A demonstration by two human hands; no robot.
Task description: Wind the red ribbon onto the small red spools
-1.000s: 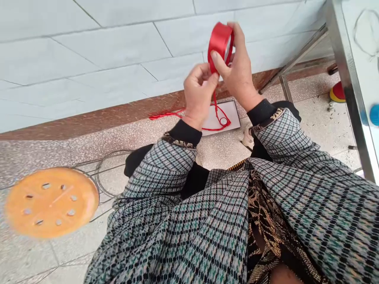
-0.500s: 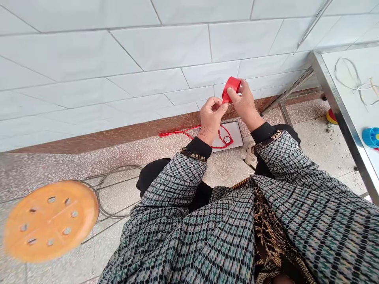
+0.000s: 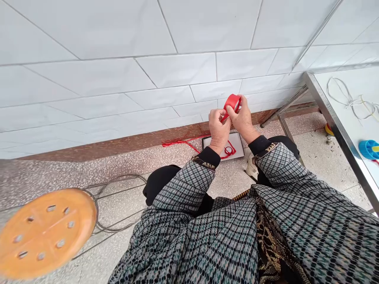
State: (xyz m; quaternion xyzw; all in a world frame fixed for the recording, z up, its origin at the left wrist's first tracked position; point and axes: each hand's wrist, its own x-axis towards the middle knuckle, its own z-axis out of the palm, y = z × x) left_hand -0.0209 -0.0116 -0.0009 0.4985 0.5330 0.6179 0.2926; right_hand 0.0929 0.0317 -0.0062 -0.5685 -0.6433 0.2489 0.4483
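Both hands are raised in front of the tiled wall, close together. A roll of red tape [image 3: 231, 101] is gripped by my right hand [image 3: 242, 118], thumb on the near side and fingers round the far edge. The fingers of my left hand [image 3: 218, 125] pinch at the lower left of the roll, on what looks like a red tape end. Below the hands, a shallow white tray with a dark rim [image 3: 240, 142] lies on the floor. A red cord [image 3: 189, 142] runs from the floor into it and loops there, partly hidden behind my left hand.
An orange round stool [image 3: 49, 232] with holes and a wire frame stands at the left. At the right is a metal-edged table [image 3: 340, 122] bearing pale wire [image 3: 352, 100] and a blue spool [image 3: 368, 149]. The tiled wall [image 3: 177, 71] rises directly ahead.
The view has tilted up, so the hands appear lower. My left hand has come nearer to my right, and the red roll is turned, its opening now showing more.
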